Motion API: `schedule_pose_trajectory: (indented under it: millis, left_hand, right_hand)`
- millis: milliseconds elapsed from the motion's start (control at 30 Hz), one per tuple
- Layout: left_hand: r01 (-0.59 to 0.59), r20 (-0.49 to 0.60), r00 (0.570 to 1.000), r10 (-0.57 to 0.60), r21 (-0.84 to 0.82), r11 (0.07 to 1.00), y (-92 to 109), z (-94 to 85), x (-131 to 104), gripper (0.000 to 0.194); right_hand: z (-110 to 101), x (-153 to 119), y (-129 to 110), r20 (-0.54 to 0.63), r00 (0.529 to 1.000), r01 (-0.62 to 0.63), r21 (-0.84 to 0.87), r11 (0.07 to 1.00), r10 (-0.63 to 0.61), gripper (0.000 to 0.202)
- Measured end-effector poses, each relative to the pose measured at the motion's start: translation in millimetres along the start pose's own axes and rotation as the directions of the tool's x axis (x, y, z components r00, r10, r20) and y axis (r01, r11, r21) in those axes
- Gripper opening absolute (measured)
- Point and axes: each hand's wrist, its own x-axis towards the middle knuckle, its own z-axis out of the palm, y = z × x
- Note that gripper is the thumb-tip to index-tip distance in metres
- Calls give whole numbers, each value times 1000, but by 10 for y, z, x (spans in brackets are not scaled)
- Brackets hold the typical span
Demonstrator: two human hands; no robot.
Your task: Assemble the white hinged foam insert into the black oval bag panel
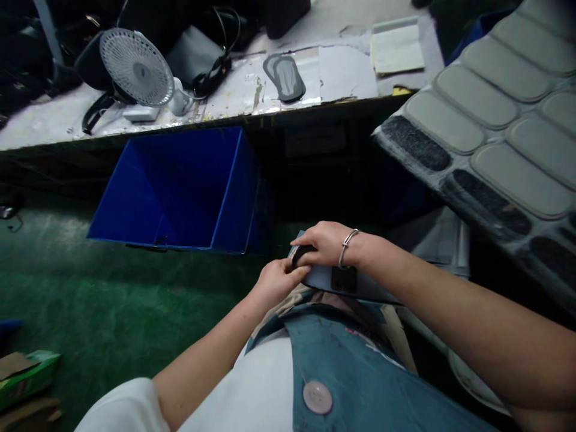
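Both hands meet low in front of my body, just above the apron (pixel 360 360). My left hand (pixel 279 279) pinches the edge of a small black curved piece (pixel 302 254), whose kind I cannot make out. From above, my right hand (pixel 324 243) has its fingers closed over the same piece and hides much of it. Under the hands lies a light grey flat panel (pixel 321 278) with a dark brown patch (pixel 344 279) near its lower edge. A silver bracelet (pixel 345 247) circles my right wrist.
A blue bin (pixel 229 198) stands ahead on the green floor. On the worktable (pixel 351 78) are a fan (pixel 137 67), grey oval pads (pixel 288 78) and a notepad (pixel 398 48). At right, a board (pixel 477 153) carries rows of oval pads. A green box (pixel 33 378) lies lower left.
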Motion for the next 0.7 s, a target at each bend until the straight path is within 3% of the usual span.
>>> schedule_pose_trajectory:
  millis: [133, 267, 500, 600, 700]
  left_hand:
    - [39, 4, 999, -39, -58, 998, -46, 25, 16, 46]
    - [29, -26, 999, -30, -36, 999, 19, -25, -10, 48]
    - [-34, -103, 994, 37, 27, 999, 124, -25, -84, 47]
    - [-11, -71, 997, 9, -32, 999, 93, -36, -79, 48]
    - [35, 24, 999, -31, -145, 989, 32, -56, -52, 50]
  right_hand:
    - [-27, 85, -60, 62, 998, 33, -18, 999, -32, 25]
    - [51, 10, -75, -27, 993, 108, -107, 988, -111, 26]
    - [222, -106, 33, -219, 940, 230, -165, 959, -263, 23]
    - [224, -102, 37, -236, 930, 241, -183, 953, -280, 23]
    - [171, -118, -15, -206, 952, 204, -115, 972, -225, 25]
